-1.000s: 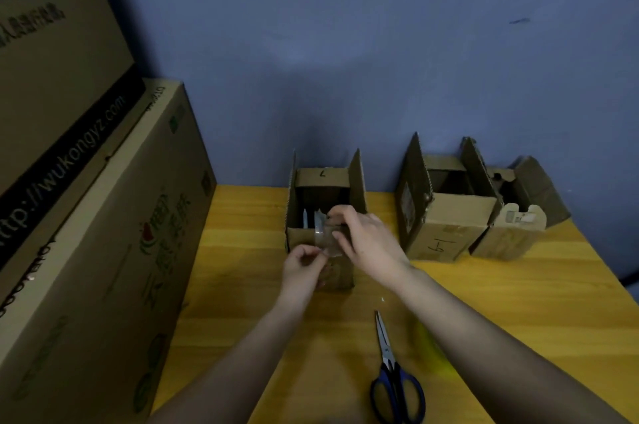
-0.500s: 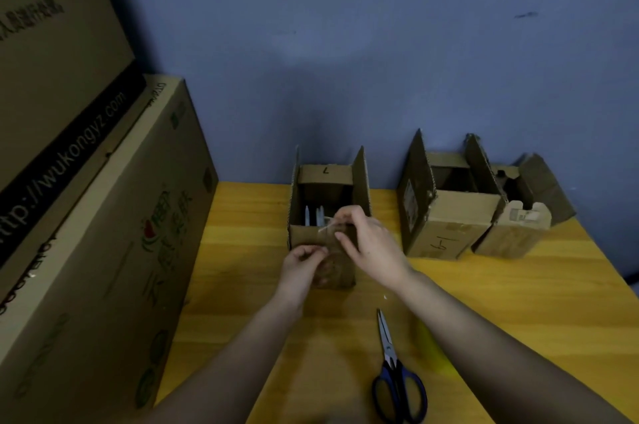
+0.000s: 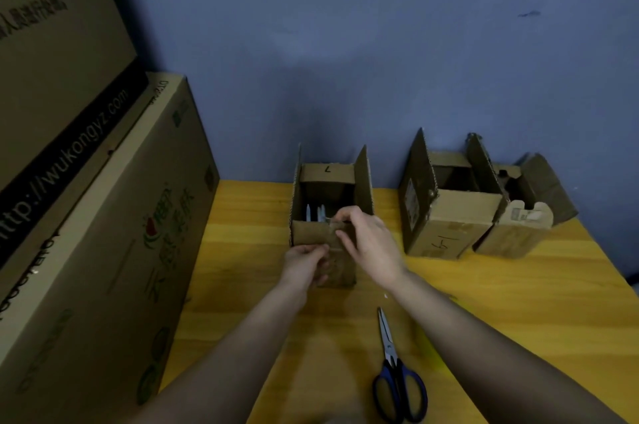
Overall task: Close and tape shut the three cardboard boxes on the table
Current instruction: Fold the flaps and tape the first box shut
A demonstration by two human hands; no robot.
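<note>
Both hands work at the front of the nearest box [image 3: 325,243], flaps up. The left hand [image 3: 304,266] pinches something unclear; the right hand [image 3: 366,240] seems to pinch tape. Fold the flaps flat before sticking.

The table [image 3: 518,302] is yellow wood with a smooth, slightly glossy grain. The three boxes [image 3: 311,236] [image 3: 449,223] [image 3: 511,233] at its far edge are matt brown corrugated cardboard with ragged flap edges. The scissors [image 3: 394,371] near the front edge have shiny metal blades and smooth blue plastic handles. The wall [image 3: 380,43] is matt blue.
</note>
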